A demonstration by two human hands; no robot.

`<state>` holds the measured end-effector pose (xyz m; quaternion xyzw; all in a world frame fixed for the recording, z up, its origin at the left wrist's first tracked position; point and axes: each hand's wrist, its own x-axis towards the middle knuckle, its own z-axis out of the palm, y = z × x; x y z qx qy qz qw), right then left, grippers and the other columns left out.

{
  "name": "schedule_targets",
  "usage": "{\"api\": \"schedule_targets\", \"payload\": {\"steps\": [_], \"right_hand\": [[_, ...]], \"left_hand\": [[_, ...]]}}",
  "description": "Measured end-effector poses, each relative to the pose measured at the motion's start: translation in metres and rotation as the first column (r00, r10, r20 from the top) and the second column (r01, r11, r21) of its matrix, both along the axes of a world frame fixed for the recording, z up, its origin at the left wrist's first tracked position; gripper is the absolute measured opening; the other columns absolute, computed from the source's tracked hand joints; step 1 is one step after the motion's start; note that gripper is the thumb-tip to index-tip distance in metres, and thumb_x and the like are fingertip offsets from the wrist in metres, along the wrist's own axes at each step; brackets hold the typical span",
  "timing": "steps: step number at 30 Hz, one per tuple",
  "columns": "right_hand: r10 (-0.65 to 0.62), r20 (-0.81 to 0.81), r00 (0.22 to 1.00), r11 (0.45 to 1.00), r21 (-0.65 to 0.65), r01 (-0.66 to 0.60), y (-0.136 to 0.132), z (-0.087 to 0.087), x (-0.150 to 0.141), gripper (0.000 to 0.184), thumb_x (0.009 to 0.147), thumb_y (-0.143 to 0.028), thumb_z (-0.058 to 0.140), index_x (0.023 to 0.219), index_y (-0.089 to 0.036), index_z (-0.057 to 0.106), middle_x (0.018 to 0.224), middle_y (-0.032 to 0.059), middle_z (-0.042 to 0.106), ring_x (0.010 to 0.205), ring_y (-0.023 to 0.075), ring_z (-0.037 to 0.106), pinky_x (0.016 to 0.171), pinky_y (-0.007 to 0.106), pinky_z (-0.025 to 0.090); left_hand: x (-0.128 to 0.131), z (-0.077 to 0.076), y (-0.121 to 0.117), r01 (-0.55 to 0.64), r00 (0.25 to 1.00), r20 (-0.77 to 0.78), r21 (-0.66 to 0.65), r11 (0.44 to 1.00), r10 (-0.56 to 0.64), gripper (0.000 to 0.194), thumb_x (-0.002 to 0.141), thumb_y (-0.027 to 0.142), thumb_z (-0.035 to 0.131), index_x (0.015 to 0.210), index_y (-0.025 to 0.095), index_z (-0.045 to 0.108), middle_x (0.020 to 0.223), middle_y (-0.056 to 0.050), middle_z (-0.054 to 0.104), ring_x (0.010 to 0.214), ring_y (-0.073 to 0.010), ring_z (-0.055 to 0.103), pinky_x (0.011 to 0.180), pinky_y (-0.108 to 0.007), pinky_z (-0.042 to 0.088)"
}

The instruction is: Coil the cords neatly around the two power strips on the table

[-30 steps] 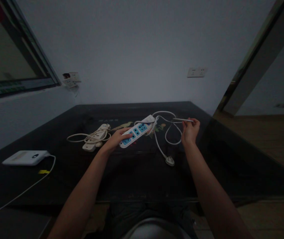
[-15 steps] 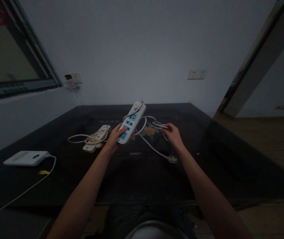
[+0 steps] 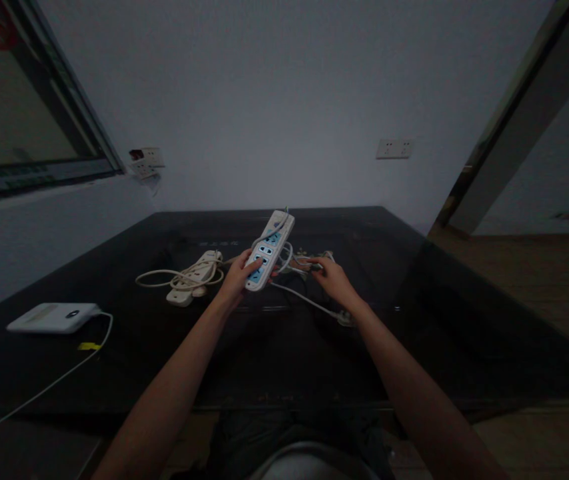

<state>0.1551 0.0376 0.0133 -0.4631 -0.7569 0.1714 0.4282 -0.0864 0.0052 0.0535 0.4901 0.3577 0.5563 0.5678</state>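
The power strip (image 3: 266,251) was in my left hand (image 3: 238,273), over the middle of the black table (image 3: 289,363). I gripped it by its near end, with my thumb lying on the blue socket face, and its far end pointed away from me, a little to the right. One piece of the white cord (image 3: 306,295) lay across the upper part of this face, and other loops hung beside its right edge. The fingers of my right hand (image 3: 335,279) were closed together at these loops; the light was poor, so I believe they pinched the cord, but I could not see exactly how many strands. The plug (image 3: 345,319) rested on the table, near my right wrist. To the left of my left hand lay a second strip (image 3: 179,295), with its own cable (image 3: 157,272) looped over it. Farther left was a flat white device (image 3: 49,317) with a thin cable (image 3: 57,379).
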Motion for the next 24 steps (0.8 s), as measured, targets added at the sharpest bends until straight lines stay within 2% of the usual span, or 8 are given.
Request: {"api": "schedule_targets", "payload": {"steps": [4,8,11,16,20,24], "right_hand": [[-0.137,-0.115,0.984,0.987,0.073,0.146,0.003,0.011,0.011,0.023,0.077,-0.015,0.05,0.093,-0.016,0.067,0.095,0.0081,0.069,0.082,0.0181,0.062,0.077,0.031,0.047],[-0.216,-0.206,0.954,0.966,0.094,0.239,0.005,0.018,0.024,0.022,0.077,-0.019,0.049,0.089,-0.015,0.067,0.088,0.0084,0.069,0.077,0.0181,0.061,0.075,0.031,0.047],[-0.271,-0.192,0.943,0.956,0.059,0.286,0.008,0.019,0.031,0.022,0.077,-0.021,0.049,0.089,-0.015,0.067,0.084,0.0079,0.069,0.074,0.0182,0.06,0.072,0.031,0.046],[-0.273,-0.108,0.956,0.962,-0.014,0.273,0.012,0.014,0.032,0.021,0.079,-0.023,0.05,0.091,-0.016,0.066,0.084,0.0065,0.068,0.075,0.0172,0.059,0.071,0.029,0.045],[-0.249,-0.05,0.967,0.968,-0.048,0.247,0.012,0.007,0.026,0.022,0.079,-0.028,0.056,0.096,-0.017,0.065,0.081,0.0049,0.066,0.073,0.0168,0.059,0.069,0.028,0.044],[-0.239,0.038,0.97,0.965,-0.099,0.241,0.011,-0.001,0.023,0.032,0.076,-0.027,0.064,0.107,-0.019,0.061,0.081,0.0033,0.066,0.072,0.0169,0.06,0.067,0.028,0.043]], "left_hand": [[0.001,-0.002,0.0,-0.015,1.0,-0.013,0.013,1.0,0.015,0.067,0.067,0.031,0.075,0.124,0.017,0.042,0.094,-0.01,0.071,0.065,-0.0233,0.071,0.052,-0.03,0.056],[0.002,-0.002,-0.001,-0.011,0.999,-0.048,0.027,1.0,0.013,0.082,0.069,0.029,0.074,0.139,0.024,0.031,0.101,-0.01,0.07,0.063,-0.0225,0.07,0.053,-0.031,0.057],[0.002,-0.002,-0.002,0.009,0.996,-0.093,0.023,1.0,-0.007,0.088,0.072,0.028,0.072,0.144,0.03,0.022,0.103,-0.009,0.069,0.061,-0.0224,0.07,0.052,-0.033,0.057],[0.004,-0.003,-0.003,0.023,0.991,-0.132,0.019,1.0,-0.02,0.078,0.073,0.031,0.071,0.141,0.027,0.032,0.108,-0.011,0.068,0.063,-0.0232,0.071,0.053,-0.033,0.058],[0.007,-0.006,-0.003,-0.006,0.99,-0.141,0.012,1.0,0.008,0.064,0.071,0.035,0.072,0.128,0.019,0.045,0.093,-0.009,0.071,0.062,-0.0251,0.071,0.051,-0.034,0.057],[0.009,-0.007,-0.002,-0.015,0.992,-0.123,-0.003,1.0,0.015,0.055,0.071,0.036,0.071,0.118,0.018,0.05,0.086,-0.007,0.072,0.063,-0.0251,0.071,0.053,-0.034,0.057]]}}
